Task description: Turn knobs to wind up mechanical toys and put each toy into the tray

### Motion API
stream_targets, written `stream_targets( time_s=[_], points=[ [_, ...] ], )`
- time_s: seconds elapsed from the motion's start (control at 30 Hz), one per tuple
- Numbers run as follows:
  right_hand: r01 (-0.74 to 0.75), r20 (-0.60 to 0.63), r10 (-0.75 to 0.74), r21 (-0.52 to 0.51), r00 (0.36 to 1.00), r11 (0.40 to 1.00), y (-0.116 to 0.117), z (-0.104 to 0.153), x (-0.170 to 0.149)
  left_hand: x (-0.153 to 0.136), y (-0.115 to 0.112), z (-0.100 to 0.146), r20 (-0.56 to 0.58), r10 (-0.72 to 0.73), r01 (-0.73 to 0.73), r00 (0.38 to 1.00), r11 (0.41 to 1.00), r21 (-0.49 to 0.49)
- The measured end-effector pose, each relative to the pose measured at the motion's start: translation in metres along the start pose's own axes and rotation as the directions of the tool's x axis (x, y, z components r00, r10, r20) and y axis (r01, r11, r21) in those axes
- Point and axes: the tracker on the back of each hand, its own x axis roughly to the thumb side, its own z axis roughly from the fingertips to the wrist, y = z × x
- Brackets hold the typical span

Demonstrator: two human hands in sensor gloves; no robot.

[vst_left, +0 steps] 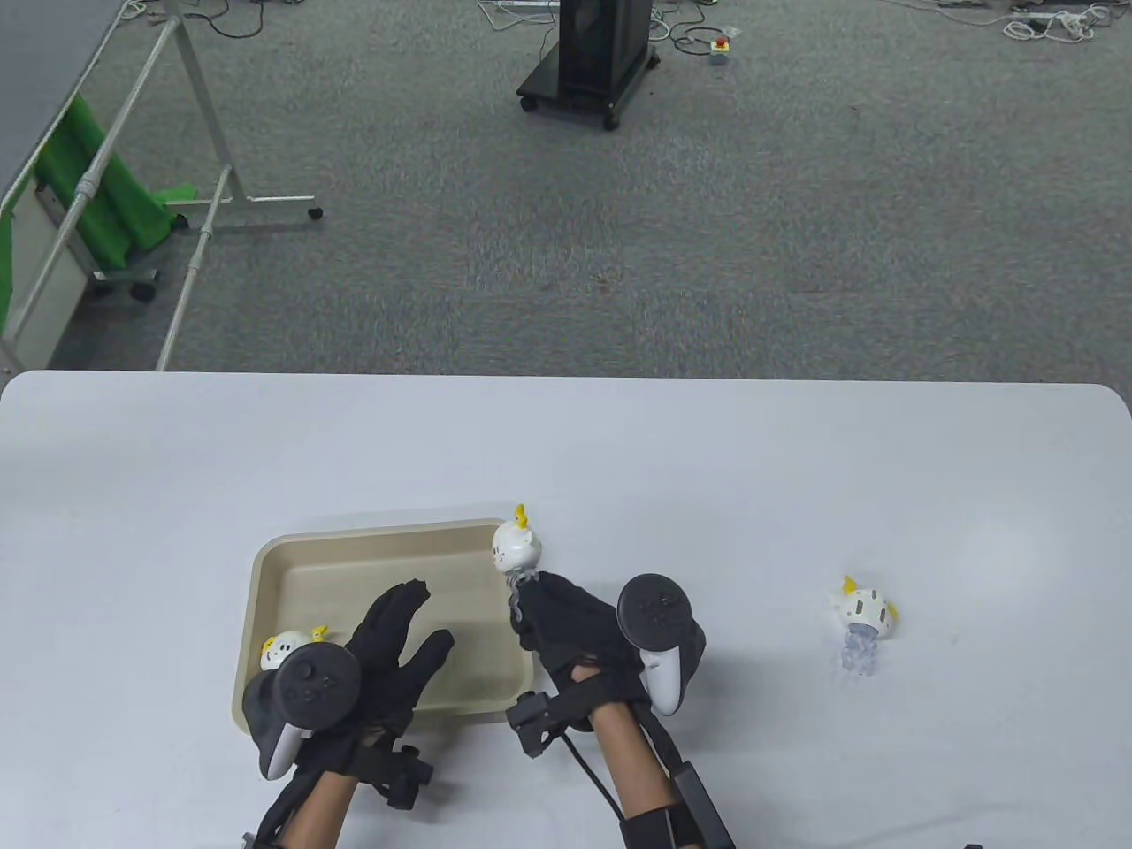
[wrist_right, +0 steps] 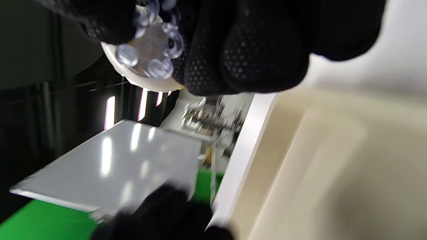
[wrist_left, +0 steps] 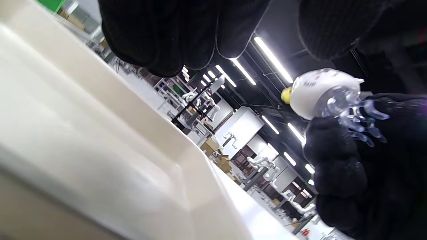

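Note:
A beige tray lies on the white table, with one white and yellow wind-up toy in its near left corner. My left hand hovers over the tray with straight, spread fingers and holds nothing. My right hand grips a second toy by its clear legs, just above the tray's far right corner. That toy and the clear legs also show in both wrist views. A third toy lies on its side on the table to the right.
The table's far edge runs across the middle of the table view. Beyond it are carpet, a black wheeled stand and a metal frame with green cloth.

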Motion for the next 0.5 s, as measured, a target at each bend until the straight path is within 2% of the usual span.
stream_targets(
  time_s=[0.13, 0.27, 0.4, 0.5],
  points=[
    [0.089, 0.044, -0.096, 0.139, 0.994, 0.986, 0.021, 0.013, -0.011, -0.007, -0.003, 0.0, -0.036, 0.237, -0.239, 0.971, 0.97, -0.052],
    [0.139, 0.063, -0.161, 0.261, 0.985, 0.955, 0.032, 0.017, -0.02, -0.012, -0.01, -0.001, -0.089, 0.453, -0.461, 0.887, 0.877, -0.132],
    [0.16, 0.074, -0.187, 0.277, 0.98, 0.948, 0.032, 0.018, -0.022, -0.014, -0.019, -0.003, -0.127, 0.585, -0.598, 0.801, 0.775, -0.206],
    [0.124, 0.082, -0.153, 0.279, 0.985, 0.952, 0.031, 0.018, -0.024, -0.012, -0.023, -0.003, -0.126, 0.621, -0.63, 0.774, 0.733, -0.258]
  ],
)
